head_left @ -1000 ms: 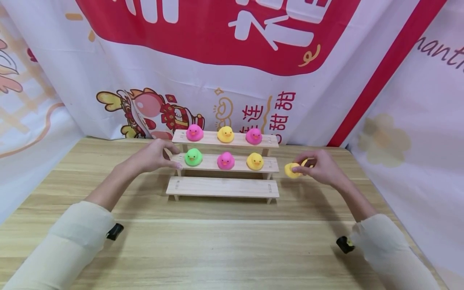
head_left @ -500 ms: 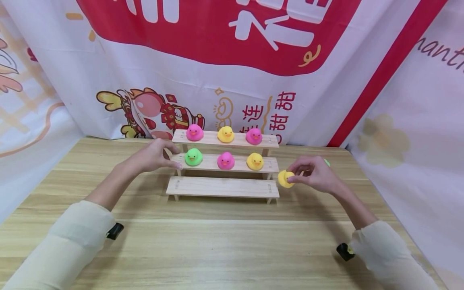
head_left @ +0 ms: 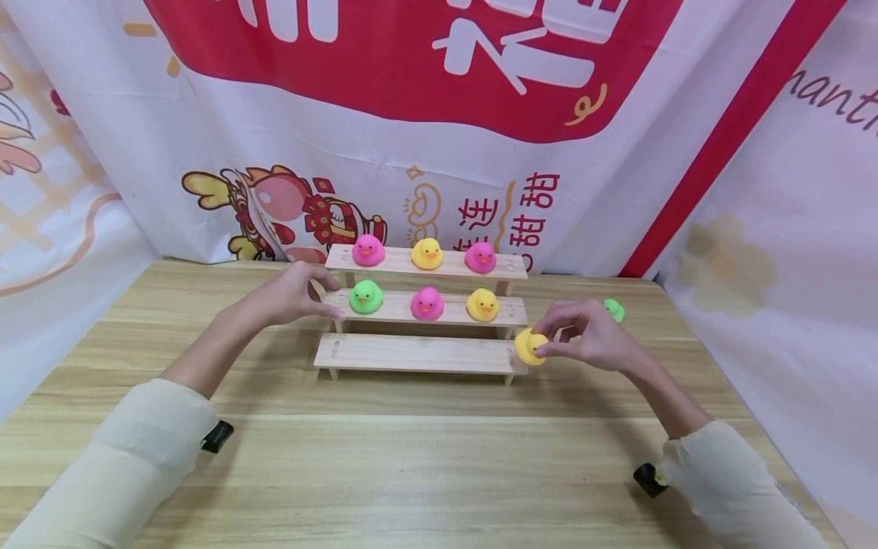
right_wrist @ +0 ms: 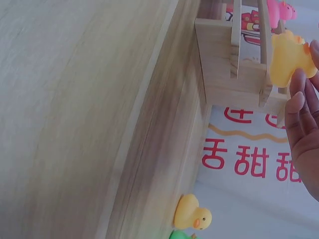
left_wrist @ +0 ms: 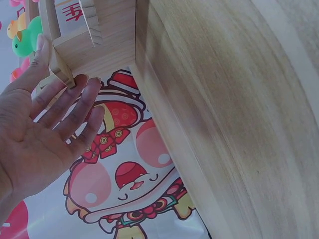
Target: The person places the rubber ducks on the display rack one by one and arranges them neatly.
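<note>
A three-step wooden display stand (head_left: 420,354) stands on the table with rubber ducks on its two upper steps. My right hand (head_left: 591,335) pinches a yellow rubber duck (head_left: 530,348) between thumb and fingers, at the right end of the lowest step; whether the duck touches the step I cannot tell. My left hand (head_left: 296,293) grips the left end of the middle step, its thumb beside a green duck (head_left: 366,297). In the left wrist view its fingers (left_wrist: 75,112) lie along the stand's end. A pink duck (head_left: 427,304) and a yellow duck (head_left: 482,306) share that step.
The top step holds a pink duck (head_left: 368,251), a yellow duck (head_left: 427,254) and another pink duck (head_left: 480,258). A green duck (head_left: 613,309) is on the table behind my right hand; the right wrist view shows a yellow duck (right_wrist: 191,212) there too. A printed cloth (head_left: 384,145) hangs behind.
My right hand has carried the yellow duck left and toward me, to the lowest step's right end. A green duck on the table has come into sight behind it. My left hand stays put.
</note>
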`<state>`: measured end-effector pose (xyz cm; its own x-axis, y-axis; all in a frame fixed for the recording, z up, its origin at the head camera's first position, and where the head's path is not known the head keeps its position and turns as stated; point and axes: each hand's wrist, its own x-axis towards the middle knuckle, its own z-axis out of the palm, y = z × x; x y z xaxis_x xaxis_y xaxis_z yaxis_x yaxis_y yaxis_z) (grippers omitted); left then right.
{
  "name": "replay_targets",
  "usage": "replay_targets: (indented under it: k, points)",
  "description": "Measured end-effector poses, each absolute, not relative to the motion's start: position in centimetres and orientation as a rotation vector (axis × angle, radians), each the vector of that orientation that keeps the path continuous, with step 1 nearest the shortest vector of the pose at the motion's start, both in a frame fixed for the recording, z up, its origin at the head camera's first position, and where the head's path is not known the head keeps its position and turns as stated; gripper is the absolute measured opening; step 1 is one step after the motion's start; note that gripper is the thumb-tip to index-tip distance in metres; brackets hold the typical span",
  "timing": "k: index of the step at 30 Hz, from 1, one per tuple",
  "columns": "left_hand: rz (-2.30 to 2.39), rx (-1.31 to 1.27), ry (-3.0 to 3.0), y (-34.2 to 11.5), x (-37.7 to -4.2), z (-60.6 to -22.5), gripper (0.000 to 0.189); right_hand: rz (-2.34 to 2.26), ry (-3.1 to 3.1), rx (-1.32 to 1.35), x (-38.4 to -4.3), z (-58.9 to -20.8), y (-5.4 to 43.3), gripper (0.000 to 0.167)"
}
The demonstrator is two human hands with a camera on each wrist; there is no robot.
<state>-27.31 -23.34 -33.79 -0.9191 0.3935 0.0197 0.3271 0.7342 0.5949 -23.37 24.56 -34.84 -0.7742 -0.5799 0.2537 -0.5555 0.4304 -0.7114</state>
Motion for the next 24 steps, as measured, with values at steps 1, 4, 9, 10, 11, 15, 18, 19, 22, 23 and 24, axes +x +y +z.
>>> replay_targets:
  k: [1, 4, 9, 10, 11, 15, 18, 19, 22, 23, 24]
  points:
    - [0.938, 0.589, 2.826, -23.4, -27.3, -33.8, 0.050, -1.290, 2.626, -1.046, -23.3, -34.8, 24.4, 0.018]
    - [0.938, 0.584, 2.826, -23.4, -27.3, -33.8, 0.050, -1.280, 2.609, -1.063, -23.3, -34.8, 24.0, 0.018]
    - [0.948, 0.586, 2.827, -23.5, -27.3, -33.9, 0.050, -1.267, 2.580, -1.085, -23.4, -34.7, 23.1, 0.019]
    - [0.950, 0.587, 2.827, -23.5, -27.3, -33.9, 0.050, -1.266, 2.574, -1.085, -23.4, -34.7, 22.9, 0.019]
    - [0.951, 0.587, 2.828, -23.6, -27.2, -33.9, 0.050, -1.267, 2.568, -1.083, -23.4, -34.7, 22.6, 0.019]
    - [0.949, 0.582, 2.830, -23.6, -27.1, -33.9, 0.051, -1.271, 2.533, -1.083, -23.3, -34.5, 21.7, 0.019]
    - [0.942, 0.582, 2.831, -23.5, -27.1, -33.9, 0.052, -1.281, 2.508, -1.082, -23.2, -34.4, 21.0, 0.020]
    - [0.938, 0.583, 2.834, -23.5, -27.2, -33.8, 0.051, -1.280, 2.506, -1.081, -23.2, -34.5, 20.7, 0.020]
    - [0.934, 0.592, 2.832, -23.4, -27.2, -33.8, 0.051, -1.276, 2.501, -1.074, -23.1, -34.4, 20.1, 0.020]
    - [0.934, 0.592, 2.831, -23.4, -27.2, -33.8, 0.051, -1.269, 2.503, -1.076, -23.1, -34.4, 19.9, 0.020]
    - [0.934, 0.594, 2.832, -23.4, -27.3, -33.8, 0.050, -1.264, 2.504, -1.079, -23.1, -34.4, 19.7, 0.020]
